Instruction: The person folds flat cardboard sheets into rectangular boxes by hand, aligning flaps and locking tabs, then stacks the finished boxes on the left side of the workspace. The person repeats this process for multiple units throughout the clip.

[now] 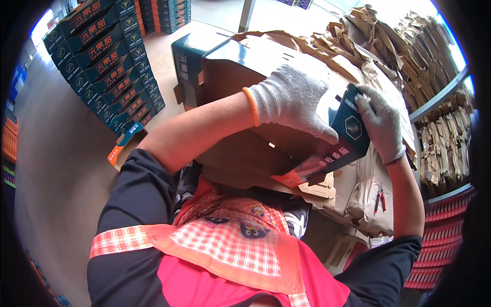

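Note:
In front of my body is a partly folded cardboard box (240, 156), dark green outside and plain brown inside, with a red lower edge on its near side. My left hand (292, 98), in a white knitted glove with an orange cuff, reaches across the box to its right end. Its thumb lies along the end panel, while glare washes out part of the fingers. At the outer right corner my right hand (381, 120), also gloved, has its fingers hooked over the green end panel, with the thumb side hidden.
A tall stack of green box trays (105, 66) stands at the far left, with a loose piece of printed cardboard (125, 143) near my left elbow. Brown flattened cardboard (358, 46) is piled behind the box. Red-handled pliers or cutters (380, 199) lie at right, near red stacked crates (440, 240).

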Available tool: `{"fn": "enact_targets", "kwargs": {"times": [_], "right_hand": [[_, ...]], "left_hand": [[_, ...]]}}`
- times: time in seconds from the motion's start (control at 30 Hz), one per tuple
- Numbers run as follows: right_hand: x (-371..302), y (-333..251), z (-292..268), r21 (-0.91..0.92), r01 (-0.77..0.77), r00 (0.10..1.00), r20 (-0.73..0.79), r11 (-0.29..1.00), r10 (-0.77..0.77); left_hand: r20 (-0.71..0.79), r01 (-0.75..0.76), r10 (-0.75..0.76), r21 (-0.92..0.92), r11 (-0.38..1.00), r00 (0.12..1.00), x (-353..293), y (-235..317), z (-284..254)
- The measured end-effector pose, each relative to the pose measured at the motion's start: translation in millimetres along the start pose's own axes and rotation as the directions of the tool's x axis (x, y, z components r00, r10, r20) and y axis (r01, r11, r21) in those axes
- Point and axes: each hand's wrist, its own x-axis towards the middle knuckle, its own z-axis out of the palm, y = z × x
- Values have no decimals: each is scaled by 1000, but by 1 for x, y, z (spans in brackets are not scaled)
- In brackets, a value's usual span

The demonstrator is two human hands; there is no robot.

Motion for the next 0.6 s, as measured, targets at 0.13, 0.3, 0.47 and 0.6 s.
{"fn": "enact_targets", "kwargs": {"times": [0.13, 0.3, 0.47, 0.6], "right_hand": [[7, 6, -11, 14, -26, 985, 170, 1000, 23], [31, 0, 24, -489, 577, 811, 254, 654, -526], [55, 13, 62, -91, 202, 937, 306, 975, -165], [52, 1, 59, 361, -143, 981, 175, 922, 84]], "left_hand": [[-36, -27, 23, -111, 993, 999, -2, -3, 0], [-143, -36, 2, -237, 971, 990, -12, -1, 7], [-218, -28, 1, -123, 992, 976, -27, 8, 13], [-544, -161, -77, -376, 913, 835, -21, -12, 15]]}}
